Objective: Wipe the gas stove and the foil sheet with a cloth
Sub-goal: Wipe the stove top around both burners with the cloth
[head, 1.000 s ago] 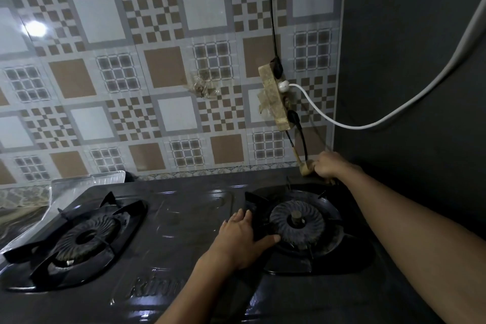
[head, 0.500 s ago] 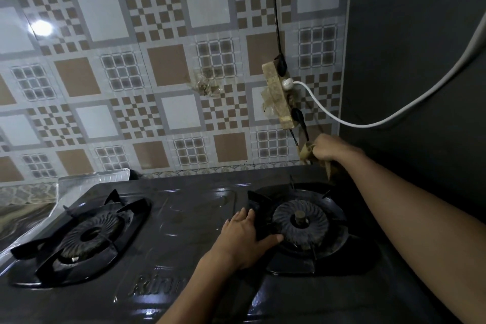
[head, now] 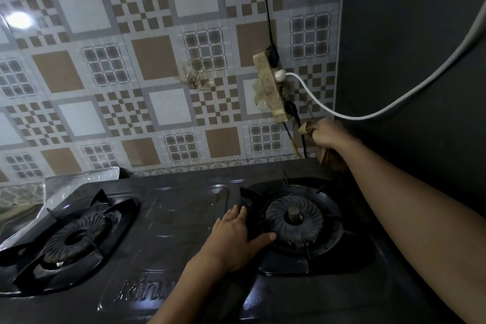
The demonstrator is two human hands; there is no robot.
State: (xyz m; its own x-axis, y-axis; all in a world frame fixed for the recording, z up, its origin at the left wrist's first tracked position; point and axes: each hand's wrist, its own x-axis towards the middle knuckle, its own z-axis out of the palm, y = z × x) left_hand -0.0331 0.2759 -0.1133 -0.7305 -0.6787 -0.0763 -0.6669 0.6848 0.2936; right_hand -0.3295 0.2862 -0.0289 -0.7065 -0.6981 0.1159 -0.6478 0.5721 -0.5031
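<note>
A dark two-burner gas stove (head: 184, 218) fills the lower half of the view. My left hand (head: 236, 234) lies flat on its top, fingers straight, thumb touching the right burner (head: 294, 221). My right hand (head: 328, 134) grips a tan cloth (head: 306, 126) in the air above the stove's back right corner, close to the tiled wall and the hanging cords. More of the cloth hangs below the fist. A shiny foil sheet (head: 79, 179) lies behind and to the left of the left burner (head: 73, 237).
A beige power strip (head: 271, 87) hangs on the tiled wall with black plugs and a white cable (head: 368, 113) running right. Black cords drop behind the stove. A dark wall (head: 407, 47) closes off the right side.
My right hand has lifted with the cloth from the stove's back right corner up toward the cords on the wall. My left hand has stayed on the stove.
</note>
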